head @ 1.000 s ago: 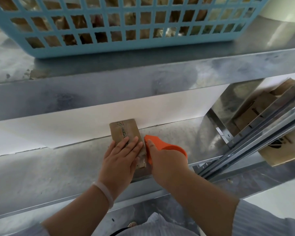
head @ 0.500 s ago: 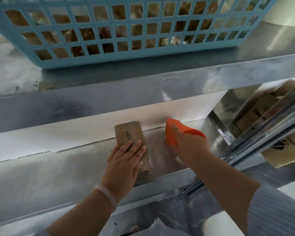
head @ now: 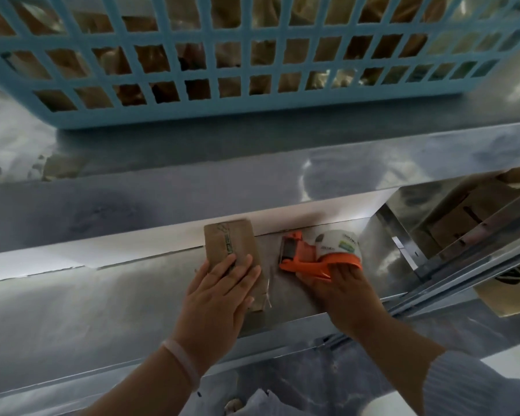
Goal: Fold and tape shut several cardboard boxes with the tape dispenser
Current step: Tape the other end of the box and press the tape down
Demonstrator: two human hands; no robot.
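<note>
Cardboard box (head: 228, 238) under left hand (head: 219, 292), fingers (head: 233, 267) straight; right hand (head: 339, 286) apparently grips orange dispenser (head: 306, 259).

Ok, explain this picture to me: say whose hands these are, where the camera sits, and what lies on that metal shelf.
There is no machine here: a person works with bare hands, and one camera worn on the head looks forward and down. The left hand lies flat on a small cardboard box on a metal shelf. The right hand holds the handle of an orange tape dispenser, which rests on the shelf beside the box. On the shelf above stands a blue basket with brown things inside, too blurred to name.
</note>
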